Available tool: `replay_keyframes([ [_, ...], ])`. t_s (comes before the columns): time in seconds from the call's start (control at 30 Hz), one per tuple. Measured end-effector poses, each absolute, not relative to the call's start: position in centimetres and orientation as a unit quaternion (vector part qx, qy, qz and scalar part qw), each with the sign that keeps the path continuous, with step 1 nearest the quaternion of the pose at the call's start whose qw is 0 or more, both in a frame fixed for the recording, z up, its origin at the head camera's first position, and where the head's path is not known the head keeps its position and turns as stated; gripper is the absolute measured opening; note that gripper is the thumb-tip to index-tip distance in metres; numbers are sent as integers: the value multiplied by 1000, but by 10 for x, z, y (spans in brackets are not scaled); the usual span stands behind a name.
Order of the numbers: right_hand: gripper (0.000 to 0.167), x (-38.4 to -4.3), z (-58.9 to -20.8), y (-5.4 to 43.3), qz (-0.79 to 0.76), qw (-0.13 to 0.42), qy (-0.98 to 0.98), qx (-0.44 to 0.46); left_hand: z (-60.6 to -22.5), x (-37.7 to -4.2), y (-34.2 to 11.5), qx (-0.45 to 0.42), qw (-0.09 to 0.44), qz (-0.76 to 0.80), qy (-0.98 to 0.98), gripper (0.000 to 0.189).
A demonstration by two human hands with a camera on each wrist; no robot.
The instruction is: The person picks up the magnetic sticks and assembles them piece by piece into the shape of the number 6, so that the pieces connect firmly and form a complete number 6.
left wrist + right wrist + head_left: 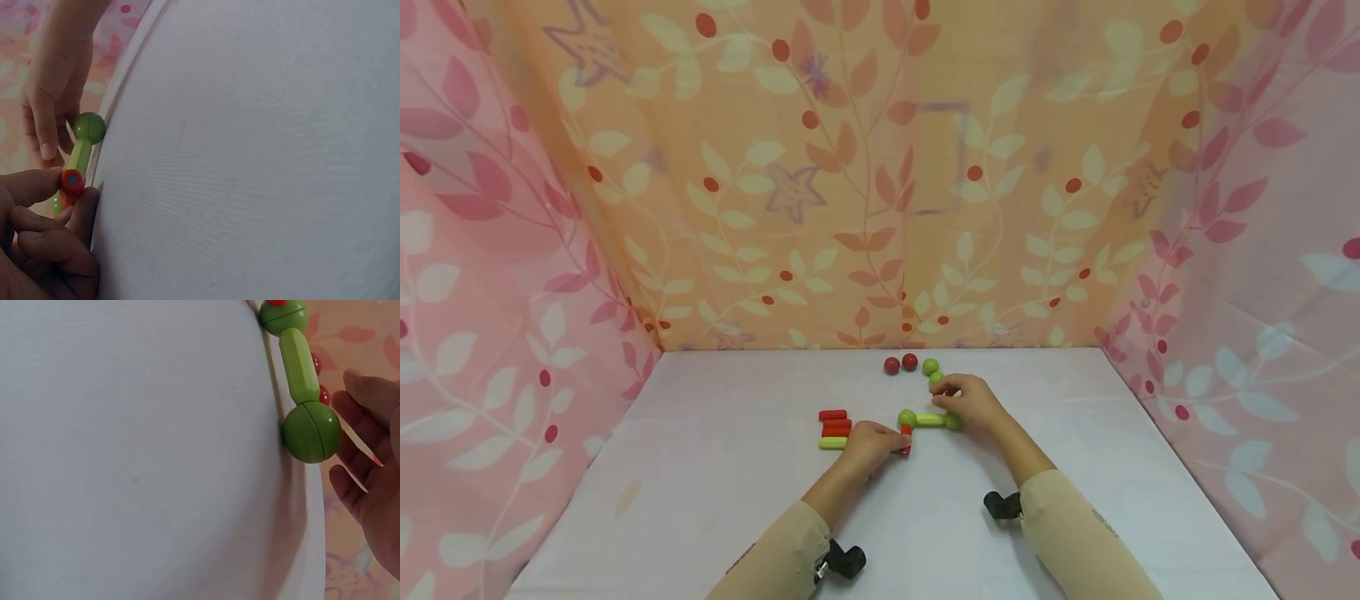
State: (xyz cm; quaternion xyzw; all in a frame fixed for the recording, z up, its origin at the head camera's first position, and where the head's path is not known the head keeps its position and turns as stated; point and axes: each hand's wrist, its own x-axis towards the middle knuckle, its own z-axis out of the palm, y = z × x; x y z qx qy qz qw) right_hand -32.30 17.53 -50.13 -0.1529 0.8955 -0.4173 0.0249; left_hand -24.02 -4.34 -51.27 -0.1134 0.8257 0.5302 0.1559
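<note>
Over the white table, my right hand is loosely spread; my left hand pinches a red stick. Between my hands, a light-green stick joins two green balls, one on the red stick, one beside my right hand.

On the white table lie red and green balls and rods.

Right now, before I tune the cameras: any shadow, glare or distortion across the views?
Head: brighter than both wrist views, no strong glare. Left wrist: dim, left hand darkish, faint streaks across the white tabletop, its edge bowed. Right wrist: edge bowed too, soft shadow toward lower right, small glints on the lower green ball.
</note>
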Motion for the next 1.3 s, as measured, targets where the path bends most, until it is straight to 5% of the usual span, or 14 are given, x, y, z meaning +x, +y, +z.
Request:
replay_keyframes([
  [0.3, 26, -338, -493, 176, -395, -39, 910, -123, -516, -241, -44, -112, 153, 531, 826, 27],
  [0.8, 43, -354, -518, 179, -465, 16, 884, -42, -518, -238, -43, -121, 154, 532, 824, 29],
  [1.3, 38, -356, -518, 170, -439, -10, 898, -13, -511, -237, -42, -117, 141, 535, 825, 27],
])
